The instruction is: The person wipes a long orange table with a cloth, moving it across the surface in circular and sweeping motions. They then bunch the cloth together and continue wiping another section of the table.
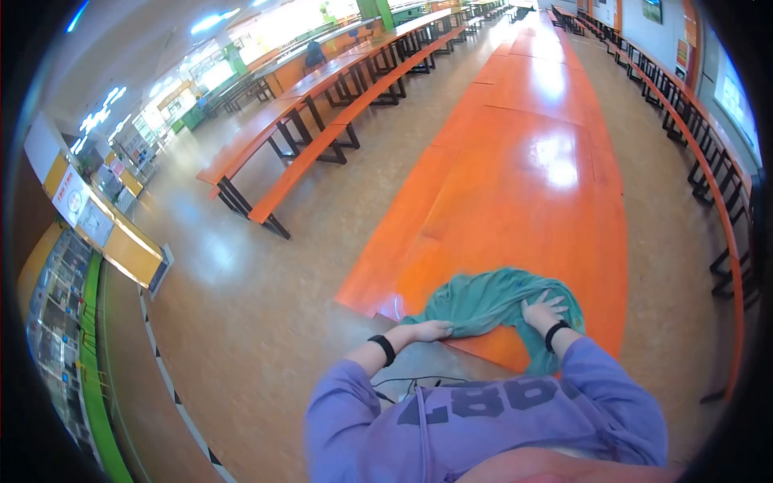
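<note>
A green cloth (491, 298) lies bunched in an arc over the near end of a long orange table (515, 177), one part hanging over the edge toward my body. My left hand (432, 330) is closed on the cloth's left end, at the table's near left corner. On the right side, my right hand (546, 311) rests on top of the cloth with its fingers spread. Both wrists wear black bands, below pushed-up purple sleeves. The palm of my right hand is hidden against the fabric.
Rows of orange tables (322, 76) and benches (346, 119) with black legs run along the left. Another bench (684, 113) lines the right side. Dark cables (419, 378) show between my body and the table. A yellow pillar (121, 237) stands at the left.
</note>
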Tool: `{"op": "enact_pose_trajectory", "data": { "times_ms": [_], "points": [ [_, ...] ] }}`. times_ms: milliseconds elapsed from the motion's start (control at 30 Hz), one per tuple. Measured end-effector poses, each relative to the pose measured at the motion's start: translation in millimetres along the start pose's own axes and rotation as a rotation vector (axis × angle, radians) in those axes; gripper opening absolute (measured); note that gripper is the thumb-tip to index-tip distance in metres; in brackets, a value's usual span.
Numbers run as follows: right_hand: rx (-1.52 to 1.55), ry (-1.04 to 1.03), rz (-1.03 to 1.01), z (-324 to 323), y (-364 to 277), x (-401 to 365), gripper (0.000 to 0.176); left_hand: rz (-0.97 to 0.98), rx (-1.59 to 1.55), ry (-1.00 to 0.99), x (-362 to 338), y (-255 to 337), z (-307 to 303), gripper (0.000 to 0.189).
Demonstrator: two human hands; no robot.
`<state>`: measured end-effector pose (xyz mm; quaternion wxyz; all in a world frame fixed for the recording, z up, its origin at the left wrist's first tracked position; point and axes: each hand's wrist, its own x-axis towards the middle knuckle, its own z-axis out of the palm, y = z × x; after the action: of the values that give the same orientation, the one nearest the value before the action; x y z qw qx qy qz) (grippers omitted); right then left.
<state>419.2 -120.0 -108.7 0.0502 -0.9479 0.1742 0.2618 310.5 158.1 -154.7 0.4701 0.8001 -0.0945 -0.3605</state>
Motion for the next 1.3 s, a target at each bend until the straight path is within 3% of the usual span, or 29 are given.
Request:
{"op": "enact_pose_trajectory", "data": {
  "times_ms": [67,100,200,267,333,400,567,633,700,733,800,867,1100,1133,1200,1300],
  "points": [
    [-0.091,0.054,-0.194,23.3,21.3,4.8,0.083,-0.023,-0.171,0.013,-39.9,38.3,2.4,0.036],
    [-0.141,0.08,-0.29,35.6,31.2,6.8,0.081,-0.133,-0.203,-0.027,-42.0,24.6,2.3,0.035],
    [-0.208,0.104,-0.474,60.0,40.8,6.7,0.078,0.11,-0.384,0.103,-54.7,-17.9,-1.7,0.037],
    [-0.207,0.031,-0.5,63.9,18.1,-19.3,0.077,0.265,-0.514,0.196,-78.2,-49.1,5.3,0.037],
    [-0.198,-0.052,-0.541,74.0,-6.9,-46.1,0.077,0.141,-0.41,0.331,-143.3,-11.2,-0.9,0.037],
    [-0.176,-0.079,-0.623,91.6,-35.5,-66.6,0.076,0.246,-0.5,0.405,-175.7,-25.0,-1.8,0.037],
    [-0.186,-0.225,-0.806,132.1,-115.6,-136.9,0.074,0.273,-0.817,0.666,-283.7,-19.6,19.4,0.045],
    [-0.153,-0.319,-0.956,142.0,-144.3,-186.3,0.064,0.369,-0.873,0.746,-322.8,-31.0,26.9,0.05],
    [-0.425,-0.38,-1.64,207.7,-182.5,-158.1,0.052,0.452,-0.925,0.78,-361.0,-35.6,31.9,0.054],
    [-0.066,-0.835,-1.45,187.7,-185.4,-205.8,0.048,0.491,-0.952,0.772,-381.3,-36.0,32.1,0.056],
    [0.279,-1.297,-1.116,179.0,-193.1,-279.5,0.045,0.549,-0.995,0.826,-406.7,-29.2,36.0,0.06],
    [0.234,-1.408,-1.026,197.8,-208.6,-299.7,0.046,0.59,-1.001,0.967,-428.7,-21.9,38.8,0.064],
    [0.384,-1.855,-0.926,285.3,-268.0,-318.5,0.049,0.637,-1.063,1.044,-474.1,-69.9,13.5,0.061],
    [0.266,-1.809,-0.917,284.4,-282.1,-313.3,0.05,0.661,-1.069,1.042,-479.7,-78.3,3.5,0.061],
    [0.319,-1.878,-0.842,296.2,-317.8,-302.8,0.05,0.704,-1.091,1.038,-485.4,-95.3,-17.9,0.06],
    [0.338,-1.604,-0.859,300.0,-372.1,-283.8,0.05,0.702,-1.076,1.033,-497.9,-128.8,-60.1,0.059]
  ]
}}
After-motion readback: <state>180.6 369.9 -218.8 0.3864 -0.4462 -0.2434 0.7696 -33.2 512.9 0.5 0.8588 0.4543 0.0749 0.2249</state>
